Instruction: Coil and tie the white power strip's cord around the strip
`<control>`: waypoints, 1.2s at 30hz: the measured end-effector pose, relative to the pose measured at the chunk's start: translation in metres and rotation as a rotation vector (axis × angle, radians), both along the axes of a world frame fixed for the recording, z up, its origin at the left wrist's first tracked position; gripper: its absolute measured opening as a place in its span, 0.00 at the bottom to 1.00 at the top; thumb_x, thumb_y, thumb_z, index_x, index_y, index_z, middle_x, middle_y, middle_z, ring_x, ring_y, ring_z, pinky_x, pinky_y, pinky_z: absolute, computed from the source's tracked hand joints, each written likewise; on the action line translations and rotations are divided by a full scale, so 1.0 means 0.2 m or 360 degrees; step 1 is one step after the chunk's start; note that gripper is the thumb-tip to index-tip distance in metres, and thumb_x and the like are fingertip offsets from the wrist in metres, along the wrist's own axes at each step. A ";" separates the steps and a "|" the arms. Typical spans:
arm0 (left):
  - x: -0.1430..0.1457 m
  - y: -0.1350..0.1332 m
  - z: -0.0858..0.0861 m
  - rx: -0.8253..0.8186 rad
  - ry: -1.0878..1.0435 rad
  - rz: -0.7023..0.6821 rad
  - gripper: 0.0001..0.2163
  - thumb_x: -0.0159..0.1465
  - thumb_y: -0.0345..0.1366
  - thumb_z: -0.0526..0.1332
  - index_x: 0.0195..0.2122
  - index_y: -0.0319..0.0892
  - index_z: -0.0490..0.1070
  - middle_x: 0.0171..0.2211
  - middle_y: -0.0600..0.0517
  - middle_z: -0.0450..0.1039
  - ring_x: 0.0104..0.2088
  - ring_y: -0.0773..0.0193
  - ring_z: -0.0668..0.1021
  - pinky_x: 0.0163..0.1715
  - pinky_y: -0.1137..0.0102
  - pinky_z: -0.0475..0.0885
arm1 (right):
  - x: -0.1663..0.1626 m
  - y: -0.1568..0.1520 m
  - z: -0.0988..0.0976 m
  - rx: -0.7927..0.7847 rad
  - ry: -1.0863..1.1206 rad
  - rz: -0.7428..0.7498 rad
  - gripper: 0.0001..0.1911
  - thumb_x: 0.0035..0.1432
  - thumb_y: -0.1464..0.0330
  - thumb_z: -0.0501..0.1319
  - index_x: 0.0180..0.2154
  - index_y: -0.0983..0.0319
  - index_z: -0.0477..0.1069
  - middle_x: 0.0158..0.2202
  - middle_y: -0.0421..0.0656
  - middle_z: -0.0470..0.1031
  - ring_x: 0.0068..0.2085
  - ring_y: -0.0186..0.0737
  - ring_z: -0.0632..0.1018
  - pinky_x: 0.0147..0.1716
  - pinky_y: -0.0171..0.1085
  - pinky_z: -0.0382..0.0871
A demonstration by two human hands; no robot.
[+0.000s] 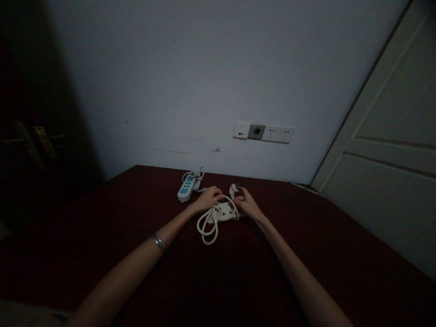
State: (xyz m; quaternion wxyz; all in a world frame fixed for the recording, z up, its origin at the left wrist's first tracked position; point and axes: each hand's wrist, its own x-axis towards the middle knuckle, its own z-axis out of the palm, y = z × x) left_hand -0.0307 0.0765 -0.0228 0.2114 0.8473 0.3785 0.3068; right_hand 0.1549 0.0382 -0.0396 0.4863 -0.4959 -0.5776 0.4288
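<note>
A white power strip (225, 212) with a coiled white cord (208, 225) lies on the dark red table (102, 236). My left hand (208, 198) is closed over the strip's left end, where the cord loops gather. My right hand (247, 203) pinches the cord just below its plug (233, 189), which stands up between my hands. A metal bracelet (159, 242) is on my left wrist.
A second power strip (187, 188) with blue sockets and a bundled cord lies farther back left. A row of wall outlets (263, 132) sits above the table's far edge. A white door (391, 150) stands at the right. The left side is dark.
</note>
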 end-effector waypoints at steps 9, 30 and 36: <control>-0.02 0.03 -0.01 0.0161 0.0080 -0.0128 0.10 0.62 0.36 0.55 0.33 0.37 0.73 0.32 0.50 0.72 0.34 0.65 0.73 0.36 0.72 0.66 | 0.00 -0.03 0.04 -0.0016 0.0096 0.0025 0.41 0.38 0.66 0.62 0.55 0.61 0.49 0.21 0.32 0.71 0.16 0.30 0.67 0.15 0.29 0.61; -0.03 0.02 0.00 0.0199 0.0007 -0.0111 0.10 0.62 0.38 0.56 0.32 0.38 0.72 0.32 0.51 0.70 0.35 0.65 0.72 0.37 0.72 0.66 | 0.05 -0.04 0.05 0.0107 -0.0352 0.0195 0.21 0.40 0.55 0.67 0.31 0.66 0.71 0.21 0.36 0.66 0.22 0.29 0.65 0.20 0.30 0.58; -0.04 0.01 0.01 0.0165 -0.0059 -0.0268 0.10 0.63 0.37 0.54 0.38 0.38 0.71 0.39 0.48 0.72 0.40 0.64 0.73 0.43 0.70 0.65 | 0.06 -0.04 0.06 0.0112 -0.0397 0.0283 0.19 0.42 0.56 0.65 0.30 0.65 0.72 0.23 0.38 0.68 0.24 0.31 0.67 0.22 0.30 0.60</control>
